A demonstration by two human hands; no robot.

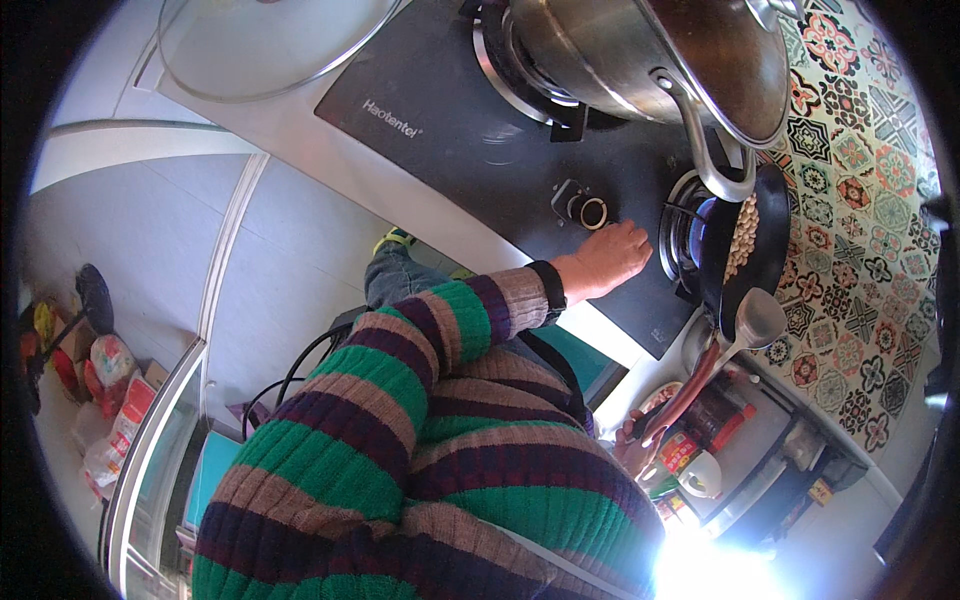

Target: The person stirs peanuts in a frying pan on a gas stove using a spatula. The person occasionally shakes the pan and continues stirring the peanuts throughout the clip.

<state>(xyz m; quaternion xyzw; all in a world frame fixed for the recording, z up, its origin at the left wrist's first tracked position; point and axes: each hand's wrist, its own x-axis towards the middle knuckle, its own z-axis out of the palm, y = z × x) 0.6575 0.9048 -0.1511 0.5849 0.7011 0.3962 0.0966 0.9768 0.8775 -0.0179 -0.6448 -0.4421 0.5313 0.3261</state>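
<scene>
My left hand is over the black glass hob, beside the round control knob; its fingers are bent and their undersides hidden. At the right, a dark frying pan holds pale beans or nuts over a burner with a blue flame. A greyish ladle rests by the pan's rim. My right hand, lower down and partly hidden, is closed round a long handle; whether it belongs to the pan, the ladle or both, I cannot tell.
A large steel pot with a lid stands on the other burner. A glass lid lies at upper left. Bottles and packages are beside the hob at lower right. Patterned tiles cover the wall.
</scene>
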